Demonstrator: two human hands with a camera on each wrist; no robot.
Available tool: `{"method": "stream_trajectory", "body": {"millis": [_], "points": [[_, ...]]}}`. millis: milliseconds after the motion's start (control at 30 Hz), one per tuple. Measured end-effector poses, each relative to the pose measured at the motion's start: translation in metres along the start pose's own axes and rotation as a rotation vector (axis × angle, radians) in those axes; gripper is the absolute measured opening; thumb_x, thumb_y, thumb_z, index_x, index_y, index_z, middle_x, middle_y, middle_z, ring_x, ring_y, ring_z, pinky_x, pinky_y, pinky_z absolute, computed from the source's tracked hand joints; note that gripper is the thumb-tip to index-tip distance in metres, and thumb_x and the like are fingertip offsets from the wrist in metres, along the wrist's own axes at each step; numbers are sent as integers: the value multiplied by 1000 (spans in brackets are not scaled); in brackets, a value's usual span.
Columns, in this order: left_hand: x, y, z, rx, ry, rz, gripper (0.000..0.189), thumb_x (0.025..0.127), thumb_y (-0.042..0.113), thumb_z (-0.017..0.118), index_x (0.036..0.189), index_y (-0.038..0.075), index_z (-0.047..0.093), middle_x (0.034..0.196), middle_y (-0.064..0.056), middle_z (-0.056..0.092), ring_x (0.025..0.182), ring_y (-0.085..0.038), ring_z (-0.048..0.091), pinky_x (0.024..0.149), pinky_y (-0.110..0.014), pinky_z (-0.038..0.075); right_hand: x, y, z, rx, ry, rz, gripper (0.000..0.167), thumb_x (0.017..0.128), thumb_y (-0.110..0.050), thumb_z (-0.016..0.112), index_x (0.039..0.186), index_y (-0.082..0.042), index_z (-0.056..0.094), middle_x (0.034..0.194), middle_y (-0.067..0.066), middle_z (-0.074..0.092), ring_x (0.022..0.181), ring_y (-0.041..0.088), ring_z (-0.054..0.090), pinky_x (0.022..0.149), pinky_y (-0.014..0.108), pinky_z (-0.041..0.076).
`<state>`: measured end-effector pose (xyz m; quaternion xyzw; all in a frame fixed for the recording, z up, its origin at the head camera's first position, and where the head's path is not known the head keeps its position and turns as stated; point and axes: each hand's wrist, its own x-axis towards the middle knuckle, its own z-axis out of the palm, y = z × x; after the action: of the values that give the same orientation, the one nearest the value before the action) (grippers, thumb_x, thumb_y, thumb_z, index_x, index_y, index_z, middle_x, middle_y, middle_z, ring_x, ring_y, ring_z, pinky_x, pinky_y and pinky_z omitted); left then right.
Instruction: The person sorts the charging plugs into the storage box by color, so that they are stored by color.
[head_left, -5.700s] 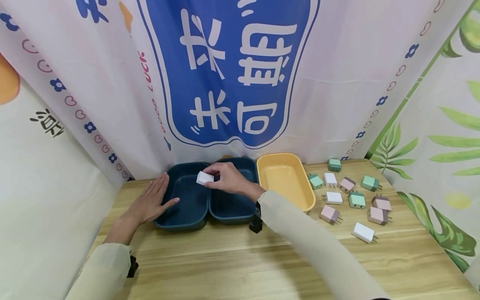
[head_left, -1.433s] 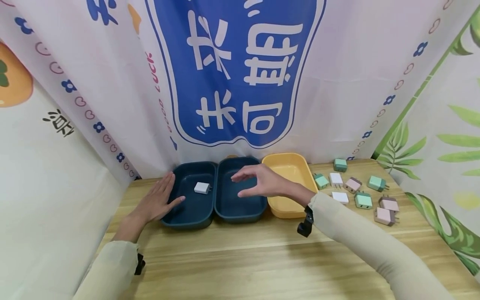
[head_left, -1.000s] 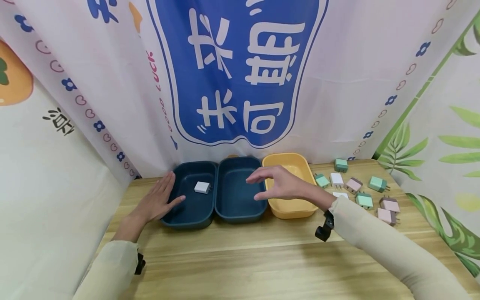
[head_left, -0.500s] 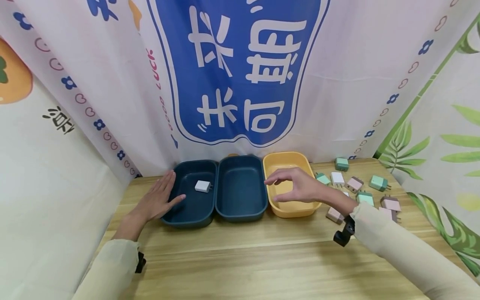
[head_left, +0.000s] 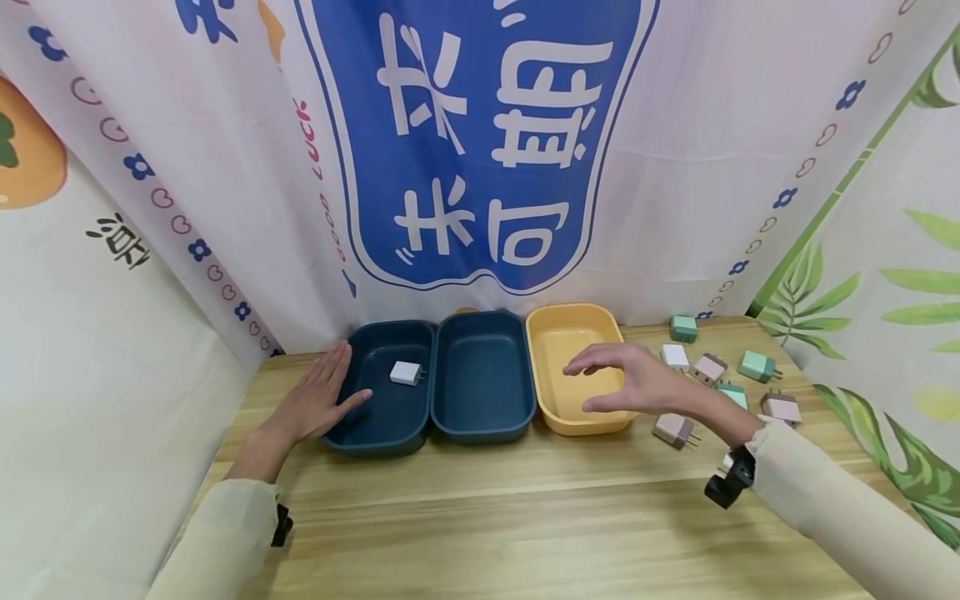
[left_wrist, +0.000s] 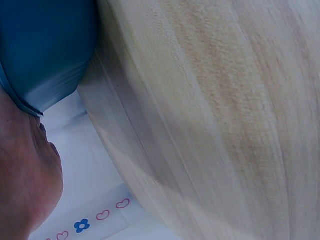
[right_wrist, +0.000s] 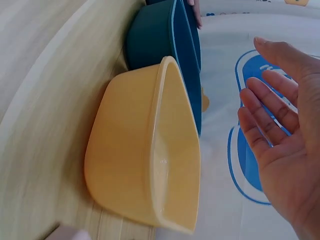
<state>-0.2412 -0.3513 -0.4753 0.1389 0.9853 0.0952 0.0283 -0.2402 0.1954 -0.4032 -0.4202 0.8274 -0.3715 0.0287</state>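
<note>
At the left of the frame, a person's left hand (head_left: 309,402) lies with straight fingers and thumb spread on the near-left rim of a dark blue tub (head_left: 378,421), gripping nothing. Inside that tub, toward its right wall, lies a white plug (head_left: 406,373), its prongs pointing right. At the centre of the frame, a second blue tub (head_left: 483,383) sits beside the first, below a curtain (head_left: 667,167) printed with white characters on blue. Right of centre, a yellow tub (head_left: 558,350) completes the row on the wood-grain surface (head_left: 480,533). The right hand (head_left: 636,383) hangs above that tub's right side, fingers loosely curved, thumb well apart from them, holding nothing. At the right of the frame lie scattered plugs: a pink one (head_left: 675,430) just below the right hand, another white one (head_left: 675,357), green ones (head_left: 683,327) toward the back and a second pink one (head_left: 782,407) farthest right, with some partly hidden by the hand and wrist.
</note>
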Motion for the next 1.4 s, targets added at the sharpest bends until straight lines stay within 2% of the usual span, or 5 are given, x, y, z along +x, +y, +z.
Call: {"method": "stream_trajectory", "body": {"millis": [400, 600, 867, 1200, 1400], "points": [[-2, 1, -2, 9, -19, -4, 100, 107, 65, 43, 168, -3, 1, 176, -26, 0, 162, -45, 5, 130, -63, 6, -34, 11, -14, -26, -5, 59, 42, 85, -20, 91, 125, -20, 77, 125, -1, 75, 116, 24, 70, 97, 38, 59], [-1, 0, 0, 8, -25, -9, 101, 107, 66, 42, 168, -2, -1, 176, -25, -2, 162, -45, 5, 130, -63, 6, -52, 18, -20, -46, 17, 61, 42, 84, -18, 92, 123, -17, 77, 124, -1, 76, 118, 14, 68, 97, 35, 59], [-1, -1, -1, -10, -17, -1, 100, 107, 65, 43, 168, -3, 2, 176, -24, -1, 163, -43, 3, 130, -63, 7, -76, 27, -29, -34, -3, 129, 42, 86, -17, 90, 125, -16, 76, 126, -1, 75, 114, 16, 69, 92, 25, 57], [-1, -2, 0, -3, -18, -8, 100, 107, 66, 42, 168, -3, 1, 176, -25, -1, 163, -44, 4, 130, -63, 7, -102, 35, -40, 7, -30, 272, 44, 87, -20, 89, 129, -18, 75, 130, -2, 72, 116, 18, 66, 93, 32, 57], [-1, -1, 0, -3, -19, -7, 100, 107, 66, 41, 168, -2, -1, 176, -25, -1, 163, -44, 4, 130, -63, 7, -120, 46, -43, 38, -58, 303, 47, 88, -18, 88, 132, -14, 73, 133, 7, 72, 119, 6, 64, 97, 30, 57]]}}
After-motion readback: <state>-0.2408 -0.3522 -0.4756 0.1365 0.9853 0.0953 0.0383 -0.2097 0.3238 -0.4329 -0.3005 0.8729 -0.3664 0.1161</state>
